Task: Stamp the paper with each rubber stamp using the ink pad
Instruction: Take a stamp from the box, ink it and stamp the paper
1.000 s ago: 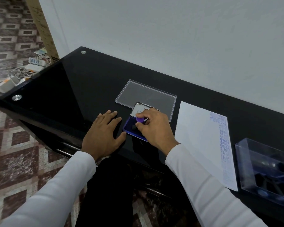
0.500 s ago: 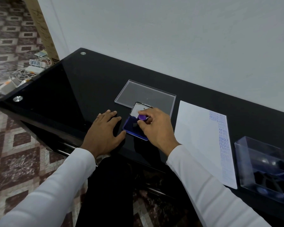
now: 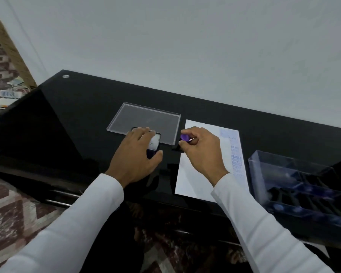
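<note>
While the left hand (image 3: 135, 154) lay spread over the ink pad (image 3: 153, 145), fingers straight and pressing down on it, the right hand (image 3: 202, 152) had its fingers curled tight round a rubber stamp (image 3: 183, 139) with a purple knob! That stamp sat at the left edge of the paper (image 3: 200, 164), between the pad and the sheet; whether it touched down, I could not tell. The paper lay flat on the black table (image 3: 77, 119), a column of blue prints down its right side. Behind the pad lay a clear lid (image 3: 146, 120). Off to the right stood a clear box (image 3: 299, 186) holding dark stamps, blurred.
</note>
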Tool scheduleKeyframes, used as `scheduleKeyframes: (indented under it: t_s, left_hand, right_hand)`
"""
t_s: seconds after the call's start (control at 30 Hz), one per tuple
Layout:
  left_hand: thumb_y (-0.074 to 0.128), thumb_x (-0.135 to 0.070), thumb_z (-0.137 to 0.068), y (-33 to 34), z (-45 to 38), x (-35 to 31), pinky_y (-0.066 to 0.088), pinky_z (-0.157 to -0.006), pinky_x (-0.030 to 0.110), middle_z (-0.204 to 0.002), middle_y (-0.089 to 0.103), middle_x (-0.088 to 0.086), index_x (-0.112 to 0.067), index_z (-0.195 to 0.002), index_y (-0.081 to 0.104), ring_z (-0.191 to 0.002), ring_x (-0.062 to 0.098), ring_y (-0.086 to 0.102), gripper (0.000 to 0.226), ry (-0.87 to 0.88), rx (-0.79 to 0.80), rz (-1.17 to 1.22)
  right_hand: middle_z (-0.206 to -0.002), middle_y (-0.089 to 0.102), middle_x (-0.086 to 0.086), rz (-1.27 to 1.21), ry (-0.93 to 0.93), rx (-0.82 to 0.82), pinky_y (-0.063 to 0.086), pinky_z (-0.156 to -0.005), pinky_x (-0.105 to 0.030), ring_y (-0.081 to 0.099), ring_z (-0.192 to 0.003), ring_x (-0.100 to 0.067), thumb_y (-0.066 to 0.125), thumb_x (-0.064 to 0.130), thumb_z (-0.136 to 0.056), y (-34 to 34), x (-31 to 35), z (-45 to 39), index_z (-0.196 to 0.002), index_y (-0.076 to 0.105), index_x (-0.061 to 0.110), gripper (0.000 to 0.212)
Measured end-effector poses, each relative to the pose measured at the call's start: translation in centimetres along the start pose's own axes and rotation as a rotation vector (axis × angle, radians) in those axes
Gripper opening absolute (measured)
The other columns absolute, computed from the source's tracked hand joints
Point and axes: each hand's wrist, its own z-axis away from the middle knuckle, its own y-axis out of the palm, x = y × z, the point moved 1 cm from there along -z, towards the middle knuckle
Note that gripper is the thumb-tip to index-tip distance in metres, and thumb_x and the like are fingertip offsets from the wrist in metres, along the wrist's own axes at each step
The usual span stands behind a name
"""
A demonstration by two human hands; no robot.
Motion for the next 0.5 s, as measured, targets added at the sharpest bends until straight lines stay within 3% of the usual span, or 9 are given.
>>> scheduleKeyframes:
  t_s: [0.17, 0.33, 0.5]
  left_hand:
    - [0.062, -0.053, -0.093, 2.4, -1.6, -3.6, 0.028, -0.119, 0.042, -0.161, 0.035, -0.002, -0.027, -0.152, 0.040, -0.151, 0.021, 0.026, 0.067, 0.057, 0.055, 0.012]
    - [0.060, -0.057, -0.093, 5.2, -3.2, -6.7, 0.034, -0.119, 0.050, -0.159, 0.038, -0.002, -0.026, -0.149, 0.044, -0.148, 0.025, 0.034, 0.066, 0.111, 0.106, 0.016]
    - [0.059, -0.051, -0.096, 7.3, -4.9, -8.9, 0.028, -0.120, 0.044, -0.160, 0.038, -0.001, -0.024, -0.149, 0.045, -0.150, 0.024, 0.029, 0.062, 0.136, 0.128, 0.031]
  right_hand:
    - [-0.104, 0.068, 0.005, 0.039, 0.088, -0.056, 0.054, -0.084, -0.023, 0.066, -0.081, -0.010, 0.075, 0.017, -0.085, -4.0, -3.1, 0.0, -0.109, 0.073, 0.021, 0.025]
    - [-0.099, 0.069, 0.008, 0.054, 0.154, -0.114, 0.054, -0.082, -0.022, 0.066, -0.078, -0.006, 0.074, 0.015, -0.083, -7.6, -6.3, -0.2, -0.106, 0.074, 0.022, 0.024]
    - [-0.099, 0.068, 0.007, 0.084, 0.175, -0.155, 0.055, -0.077, -0.020, 0.065, -0.077, -0.006, 0.075, 0.017, -0.084, -9.9, -9.2, -1.0, -0.104, 0.074, 0.024, 0.021]
